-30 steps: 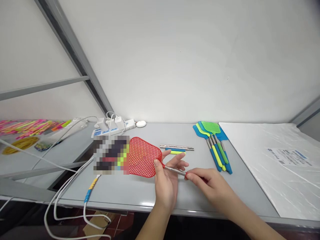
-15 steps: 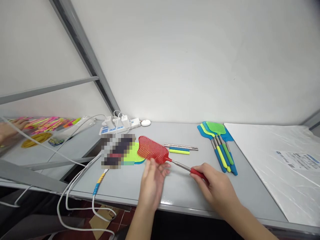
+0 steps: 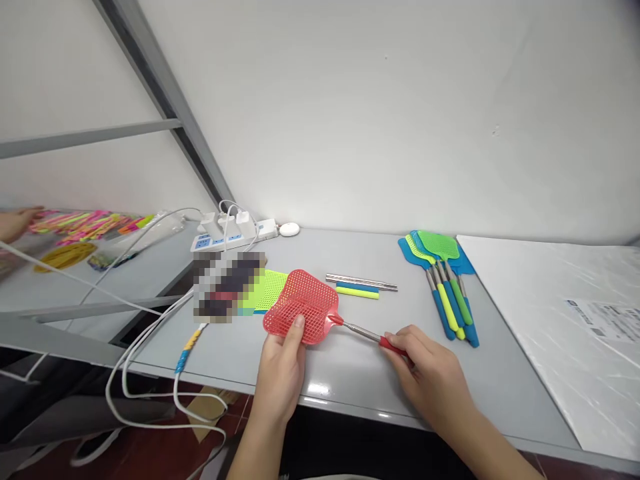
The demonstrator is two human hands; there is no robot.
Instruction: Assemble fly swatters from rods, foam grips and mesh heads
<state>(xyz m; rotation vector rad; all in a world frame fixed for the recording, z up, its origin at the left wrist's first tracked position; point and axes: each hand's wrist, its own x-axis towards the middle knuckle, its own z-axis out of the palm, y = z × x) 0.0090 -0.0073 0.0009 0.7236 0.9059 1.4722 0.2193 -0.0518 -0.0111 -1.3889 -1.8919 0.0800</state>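
A red fly swatter with a perforated head and a metal shaft is held above the grey table. My left hand pinches the lower edge of its head, thumb on top. Around the red grip is my right hand, closed. Behind the swatter lie metal rods beside a blue and a yellow-green handle sleeve. A yellow-green swatter head, with blue beneath it, shows left of the red one. Several assembled swatters in blue, yellow and green are piled on the right.
A power strip with chargers and white cables stands at the back left, near a white oval object. White wrapped sheeting covers the right side. Beyond the metal frame, another person's hand is by colourful strips.
The red swatter's head has turned to face up more flatly. My left hand has shifted from open beneath the head to gripping its edge. My right hand keeps the grip.
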